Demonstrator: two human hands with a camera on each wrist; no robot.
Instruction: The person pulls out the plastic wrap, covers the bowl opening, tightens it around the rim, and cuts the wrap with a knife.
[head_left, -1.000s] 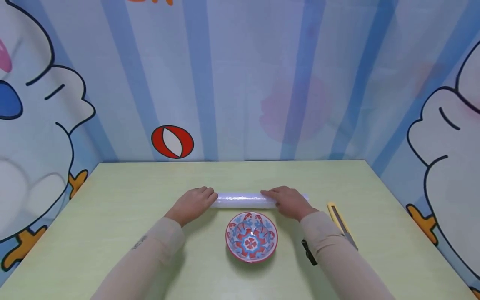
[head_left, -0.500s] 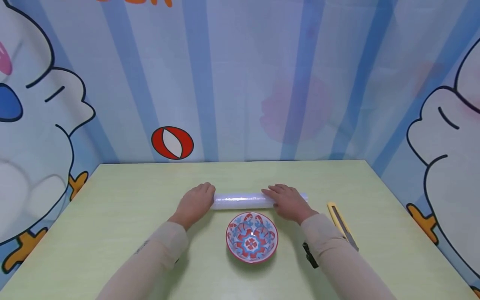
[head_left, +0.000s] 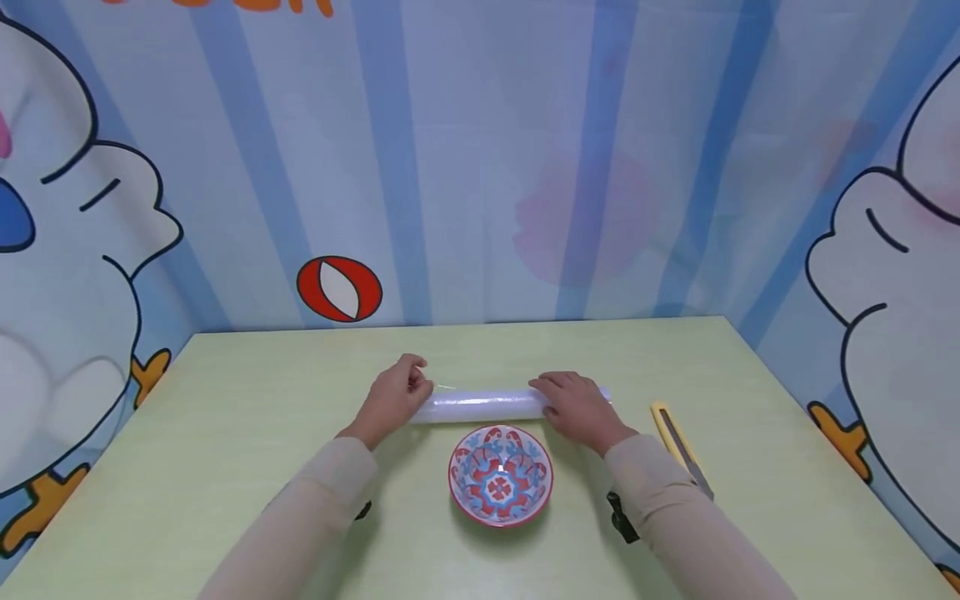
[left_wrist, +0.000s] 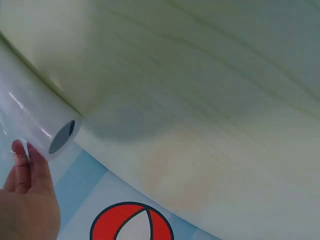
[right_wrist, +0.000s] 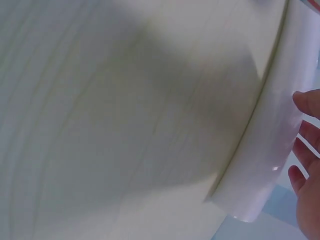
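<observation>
A roll of clear plastic wrap (head_left: 480, 406) lies crosswise on the table, beyond a red, white and blue patterned bowl (head_left: 500, 477). My left hand (head_left: 393, 400) is at the roll's left end, finger and thumb pinching a thin loose edge of film; a faint strand of film shows beside the fingertips. In the left wrist view the hollow end of the roll's core (left_wrist: 64, 136) faces out, close to my fingers (left_wrist: 40, 170). My right hand (head_left: 577, 408) holds the roll near its right end, thumb (right_wrist: 304, 102) on the near side and fingers over the far side.
To the right of my right forearm lies a yellow utility knife (head_left: 678, 446). The pale green table (head_left: 262, 417) meets a printed cloth backdrop (head_left: 465, 167) at its back edge, and cartoon-printed panels stand on both sides. Dark wrist straps (head_left: 621, 518) show under the sleeves.
The left hand has turned and lifted slightly off the roll's end, its fingers now curled with a strip of film showing. The right hand stays on the roll. The head view has shifted a little.
</observation>
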